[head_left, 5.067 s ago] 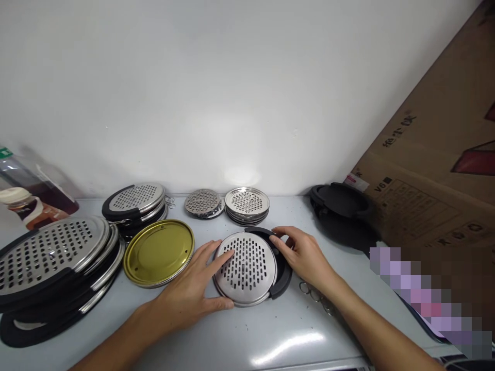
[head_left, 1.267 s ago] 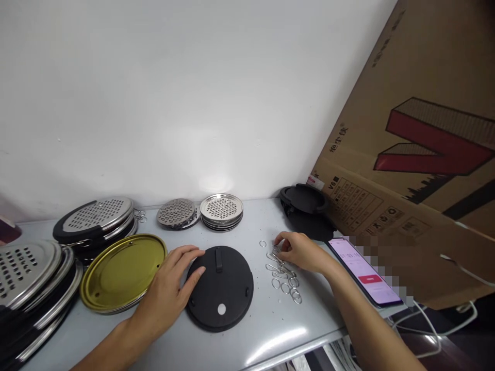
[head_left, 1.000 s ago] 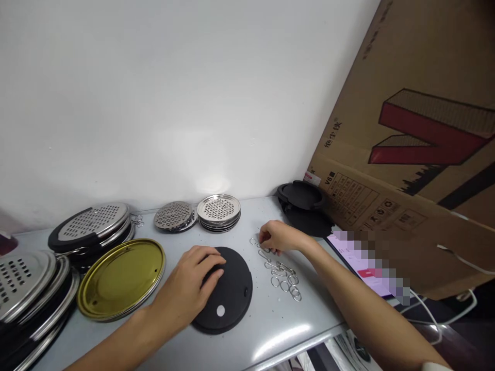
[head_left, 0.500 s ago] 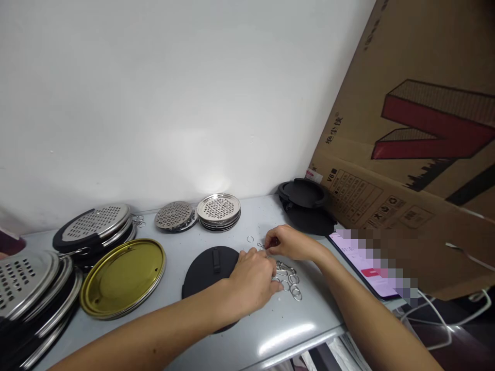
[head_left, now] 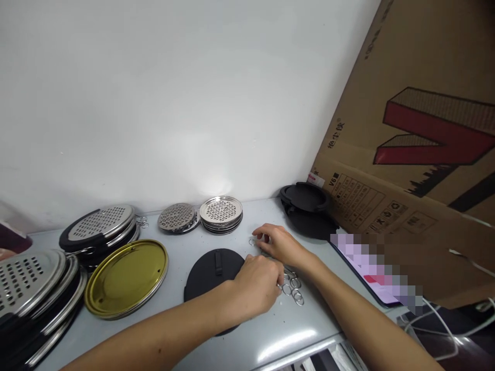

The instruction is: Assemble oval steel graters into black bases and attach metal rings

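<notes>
My left hand (head_left: 255, 283) is closed over the right edge of a round black disc (head_left: 204, 273) with a clip-like tab on top. Its fingers curl down, and a shiny bit of metal shows at the tips; what they grip is mostly hidden. My right hand (head_left: 277, 244) is held low above the table, its thumb and fingers apart. Close by its fingertips lies a single small metal ring (head_left: 252, 241). Several metal rings (head_left: 297, 296) lie in a loose group to the right of my left hand, partly hidden by the hands.
A gold-coloured round lid (head_left: 127, 278) lies left of the disc. Stacks of perforated metal plates (head_left: 221, 210) stand along the wall, with larger ones (head_left: 27, 278) at far left. Black round parts (head_left: 307, 198), a phone (head_left: 371, 278) and a cardboard box (head_left: 406, 180) are at right.
My right hand has shifted left toward the single ring, and its fingers have spread. My left hand has drawn its fingers in more tightly beside the disc. The view has tilted slightly.
</notes>
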Tool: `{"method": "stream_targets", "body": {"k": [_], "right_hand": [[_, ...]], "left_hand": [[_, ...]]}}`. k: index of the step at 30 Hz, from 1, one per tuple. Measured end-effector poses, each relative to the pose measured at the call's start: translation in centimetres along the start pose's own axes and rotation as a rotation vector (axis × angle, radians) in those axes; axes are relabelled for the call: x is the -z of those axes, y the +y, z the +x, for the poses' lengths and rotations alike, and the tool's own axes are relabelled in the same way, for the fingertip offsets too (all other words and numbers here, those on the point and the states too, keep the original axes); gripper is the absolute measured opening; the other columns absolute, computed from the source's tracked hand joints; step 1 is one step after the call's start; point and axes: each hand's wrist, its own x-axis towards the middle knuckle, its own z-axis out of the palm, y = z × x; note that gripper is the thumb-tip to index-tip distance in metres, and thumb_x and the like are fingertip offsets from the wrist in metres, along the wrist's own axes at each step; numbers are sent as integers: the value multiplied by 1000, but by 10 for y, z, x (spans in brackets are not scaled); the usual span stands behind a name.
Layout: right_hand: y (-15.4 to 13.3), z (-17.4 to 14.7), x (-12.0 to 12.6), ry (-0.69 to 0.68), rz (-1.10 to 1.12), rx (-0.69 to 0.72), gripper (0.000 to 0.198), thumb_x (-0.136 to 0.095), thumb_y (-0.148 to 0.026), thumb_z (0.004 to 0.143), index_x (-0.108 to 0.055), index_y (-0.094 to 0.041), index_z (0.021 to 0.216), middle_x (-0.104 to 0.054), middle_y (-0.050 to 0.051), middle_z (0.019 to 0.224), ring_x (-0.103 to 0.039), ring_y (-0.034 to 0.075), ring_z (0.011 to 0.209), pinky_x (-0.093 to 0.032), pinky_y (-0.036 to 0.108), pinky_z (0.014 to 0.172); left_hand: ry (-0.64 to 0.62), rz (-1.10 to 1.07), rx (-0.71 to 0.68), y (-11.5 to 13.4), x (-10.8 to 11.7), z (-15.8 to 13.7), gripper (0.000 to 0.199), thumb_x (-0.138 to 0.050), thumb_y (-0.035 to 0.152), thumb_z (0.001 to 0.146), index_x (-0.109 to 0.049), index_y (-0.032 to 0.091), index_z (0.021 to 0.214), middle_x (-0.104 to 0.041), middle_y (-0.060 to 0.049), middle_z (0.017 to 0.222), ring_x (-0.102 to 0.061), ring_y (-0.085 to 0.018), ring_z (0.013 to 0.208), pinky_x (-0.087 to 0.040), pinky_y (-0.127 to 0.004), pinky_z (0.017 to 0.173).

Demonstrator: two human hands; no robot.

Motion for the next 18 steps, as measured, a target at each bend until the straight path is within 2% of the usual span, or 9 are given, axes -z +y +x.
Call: {"method": "stream_targets", "body": {"k": [4, 8, 11, 14, 18], "right_hand": [[-2, 0, 4, -42, -7, 37, 29, -53, -9, 78, -68, -17, 101, -68, 7, 93, -60, 17, 81, -44, 24, 72], [-3, 1, 20, -197, -58, -44, 27, -53, -10, 76, -67, -18, 98, -69, 3, 82, -60, 15, 69, -42, 22, 64], [-12, 6, 25, -305, -154, -96, 32, -57, -9, 72, -67, -20, 101, -70, 4, 87, -61, 16, 72, -40, 22, 62], [-22, 13, 21, -337, -248, -134, 39, -60, -5, 65, -68, -20, 100, -70, 7, 85, -63, 20, 75, -37, 24, 60], [-26, 20, 12, -361, -295, -181, 40, -61, -4, 61, -69, -18, 97, -70, 8, 82, -63, 19, 70, -35, 23, 55]], "left_hand": [[143, -201, -33, -14, 18, -26, 12, -66, 20, 80, -69, 21, 90, -73, -3, 86, -66, -19, 77, -48, -29, 70], [271, -415, 100, -47, 54, -63, 8, -62, 22, 82, -69, 21, 85, -70, 0, 79, -64, -16, 73, -47, -25, 67], [314, -504, 174, -71, 71, -83, 11, -61, 26, 82, -69, 19, 84, -70, -1, 79, -63, -17, 75, -46, -26, 68], [316, -606, 196, -85, 73, -94, 15, -61, 29, 82, -70, 18, 87, -72, -3, 84, -64, -19, 81, -48, -29, 73], [346, -679, 191, -90, 64, -103, 17, -62, 31, 82, -71, 19, 90, -73, -4, 89, -66, -21, 85, -49, -30, 76]]}}
